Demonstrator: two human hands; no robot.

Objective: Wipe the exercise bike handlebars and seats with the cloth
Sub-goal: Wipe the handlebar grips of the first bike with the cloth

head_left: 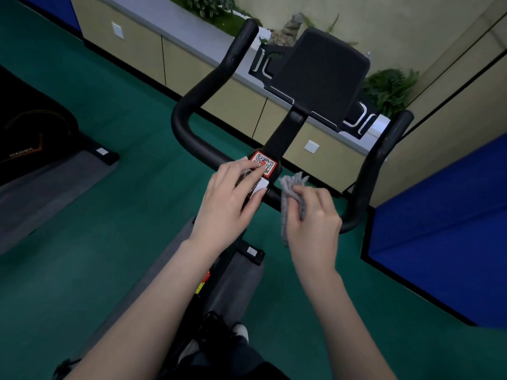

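The black handlebars (189, 133) of the exercise bike curve up on both sides of a dark console (321, 75). My right hand (315, 223) grips a bunched grey cloth (292, 187) just above the right part of the crossbar. My left hand (230, 201) lies over the middle of the bar, by a red QR sticker (267, 165). A grey strip of the cloth shows between its fingers, which pinch it. The seat is out of view.
Another machine (35, 144) stands on a grey mat at the left. A low beige cabinet wall (142, 48) with plants on top runs behind the bike. A blue panel (439, 215) stands close on the right. Green floor (109, 242) lies all around.
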